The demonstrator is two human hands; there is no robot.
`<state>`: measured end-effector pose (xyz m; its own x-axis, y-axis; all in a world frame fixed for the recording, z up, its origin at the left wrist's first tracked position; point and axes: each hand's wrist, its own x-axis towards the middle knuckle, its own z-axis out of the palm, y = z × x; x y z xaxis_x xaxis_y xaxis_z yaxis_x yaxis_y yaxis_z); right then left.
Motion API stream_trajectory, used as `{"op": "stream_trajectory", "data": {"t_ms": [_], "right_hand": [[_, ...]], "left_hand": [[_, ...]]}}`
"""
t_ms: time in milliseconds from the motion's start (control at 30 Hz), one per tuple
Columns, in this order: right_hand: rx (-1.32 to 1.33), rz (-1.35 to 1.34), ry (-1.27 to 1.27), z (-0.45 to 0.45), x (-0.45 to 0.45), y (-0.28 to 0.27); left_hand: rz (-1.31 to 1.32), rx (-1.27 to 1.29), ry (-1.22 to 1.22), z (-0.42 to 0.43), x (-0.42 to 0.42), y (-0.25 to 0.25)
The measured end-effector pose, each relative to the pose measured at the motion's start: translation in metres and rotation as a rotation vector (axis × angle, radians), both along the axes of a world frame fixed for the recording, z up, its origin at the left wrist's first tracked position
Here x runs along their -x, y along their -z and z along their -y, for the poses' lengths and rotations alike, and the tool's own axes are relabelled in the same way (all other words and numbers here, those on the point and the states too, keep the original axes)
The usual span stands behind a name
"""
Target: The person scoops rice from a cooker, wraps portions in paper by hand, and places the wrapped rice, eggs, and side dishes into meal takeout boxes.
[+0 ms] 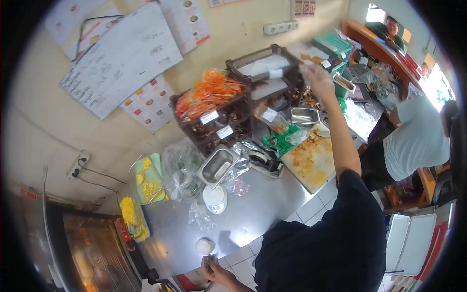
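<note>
Object (209,263) in left hand (220,275) indistinct

I'd take my lane along the near edge of the tabletop (258,209), bare metal between the white scale (215,200) and the cutting board (318,168). Toward the wall, the scale, the metal pan (219,167) and a bulky plastic bag (181,168) block me; farther along, stacked crates (262,78) hem in my right hand (319,83). A round white item (205,246) sits just beside my left hand (219,275).
</note>
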<state>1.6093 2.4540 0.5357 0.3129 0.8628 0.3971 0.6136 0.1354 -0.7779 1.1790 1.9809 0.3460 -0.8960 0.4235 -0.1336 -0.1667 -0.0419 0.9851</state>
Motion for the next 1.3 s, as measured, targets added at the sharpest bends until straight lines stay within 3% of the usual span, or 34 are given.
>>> {"op": "stream_trajectory", "data": {"t_ms": [67, 167, 267, 300, 367, 400, 433, 533, 567, 633, 733, 1067, 1300], "right_hand": [[-0.298, 0.083, 0.242, -0.041, -0.044, 0.021], [-0.210, -0.334, 0.375, -0.098, -0.134, 0.049], [-0.162, -0.223, 0.122, -0.095, -0.142, 0.046], [-0.020, -0.231, -0.059, -0.073, -0.107, 0.027], [0.204, 0.001, -0.496, -0.046, -0.061, 0.022], [0.461, -0.098, -0.677, -0.049, -0.047, 0.038], [0.132, 0.497, -0.585, -0.070, -0.036, 0.078], [-0.023, 0.794, -0.457, -0.133, 0.002, 0.125], [0.144, 0.624, -0.375, -0.146, 0.020, 0.124], [0.270, 0.781, -0.399, -0.200, 0.029, 0.166], [0.503, 1.000, -0.340, -0.235, 0.037, 0.185], [0.288, 1.105, -0.387, -0.255, -0.004, 0.198], [0.253, 1.081, -0.391, -0.270, 0.013, 0.212]], "left_hand": [[-0.194, 0.055, 0.141, -0.018, -0.004, -0.002], [-0.257, 0.119, 0.247, -0.039, -0.016, -0.009], [-0.210, 0.159, 0.260, -0.058, -0.028, -0.006], [-0.199, 0.180, 0.261, -0.061, -0.031, -0.007], [-0.258, 0.252, 0.296, -0.082, -0.045, -0.016], [-0.277, 0.268, 0.314, -0.087, -0.046, -0.005], [-0.281, 0.297, 0.359, -0.093, -0.046, 0.003], [-0.163, 0.239, 0.375, -0.121, -0.065, -0.001], [-0.184, 0.222, 0.443, -0.129, -0.069, -0.004], [-0.182, 0.210, 0.544, -0.141, -0.077, -0.013], [-0.130, 0.234, 0.603, -0.141, -0.080, -0.023], [0.003, 0.330, 0.247, -0.081, -0.071, 0.000], [-0.018, 0.319, 0.249, -0.086, -0.060, -0.004]]}}
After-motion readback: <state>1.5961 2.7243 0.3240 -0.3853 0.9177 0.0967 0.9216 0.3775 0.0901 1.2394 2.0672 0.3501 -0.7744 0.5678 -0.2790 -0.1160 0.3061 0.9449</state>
